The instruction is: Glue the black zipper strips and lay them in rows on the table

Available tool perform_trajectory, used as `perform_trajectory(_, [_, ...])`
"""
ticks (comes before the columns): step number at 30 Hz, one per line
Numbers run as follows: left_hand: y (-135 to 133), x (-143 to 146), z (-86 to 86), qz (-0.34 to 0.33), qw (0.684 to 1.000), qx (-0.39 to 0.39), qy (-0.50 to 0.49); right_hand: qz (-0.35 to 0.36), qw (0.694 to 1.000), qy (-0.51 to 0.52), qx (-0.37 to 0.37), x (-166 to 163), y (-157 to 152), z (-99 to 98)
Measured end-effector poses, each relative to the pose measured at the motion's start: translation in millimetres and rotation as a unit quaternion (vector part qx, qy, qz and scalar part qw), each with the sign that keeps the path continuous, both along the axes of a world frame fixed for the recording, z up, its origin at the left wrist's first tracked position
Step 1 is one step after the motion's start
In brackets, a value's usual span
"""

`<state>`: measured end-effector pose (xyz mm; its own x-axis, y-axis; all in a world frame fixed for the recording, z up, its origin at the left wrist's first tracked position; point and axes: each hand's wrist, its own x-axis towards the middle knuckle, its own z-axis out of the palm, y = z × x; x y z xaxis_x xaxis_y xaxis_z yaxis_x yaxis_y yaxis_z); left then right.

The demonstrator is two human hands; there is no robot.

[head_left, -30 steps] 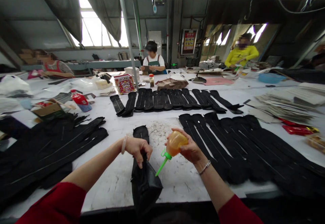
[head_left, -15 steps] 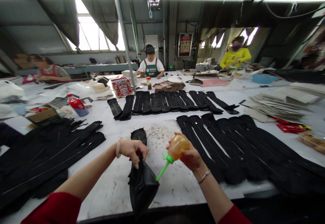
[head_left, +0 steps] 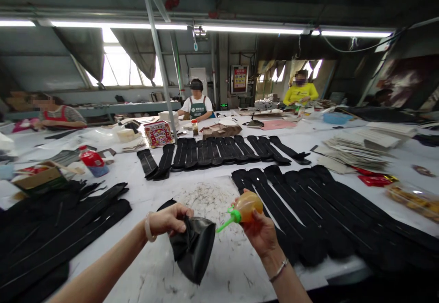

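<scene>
My left hand (head_left: 173, 219) pinches a black leather-like piece (head_left: 197, 248) by its upper edge, and the piece hangs folded over the table. In my right hand (head_left: 259, 229) is a squeeze bottle (head_left: 249, 206) of amber liquid, lying on its side with its green nozzle pointing left and down. The nozzle tip is at the right edge of the black piece; whether they touch I cannot tell. Flat black pieces with slits (head_left: 302, 202) lie to the right of the bottle, and more black pieces (head_left: 61, 229) are heaped on the left.
A row of black pieces (head_left: 219, 149) crosses the table farther off. Stacked grey sheets (head_left: 356, 147) and a plastic box of food (head_left: 413, 200) stand right. A red bottle (head_left: 92, 159), a carton (head_left: 39, 179) and a metal pole (head_left: 157, 56) are left. Several people sit beyond.
Both hands have risen slightly, the left lifting the black piece and turning it. The bottle is now tipped closer to horizontal. My view has tilted up and shifted right.
</scene>
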<state>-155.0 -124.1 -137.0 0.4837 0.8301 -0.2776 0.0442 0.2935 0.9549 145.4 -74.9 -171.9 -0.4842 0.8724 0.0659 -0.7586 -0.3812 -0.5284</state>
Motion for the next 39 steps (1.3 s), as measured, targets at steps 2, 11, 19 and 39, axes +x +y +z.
perform_trajectory(2, [0, 3, 0.1, 0.015, 1.000, -0.001, -0.010, -0.026, 1.000, 0.000, 0.000, 3, 3, 4.1])
perform_trajectory(11, [2, 14, -3.5, 0.059, 0.996, -0.041, -0.055, -0.077, 0.997, -0.022, 0.016, 11, 7, 13.0])
perform_trajectory(19, [3, 13, -8.0, 0.079, 0.994, -0.040, -0.068, -0.095, 0.995, -0.021, 0.024, 16, 6, 12.6])
perform_trajectory(39, [9, 19, -7.7, 0.121, 0.989, -0.032, -0.078, -0.106, 0.991, -0.049, 0.068, 25, -6, 18.2])
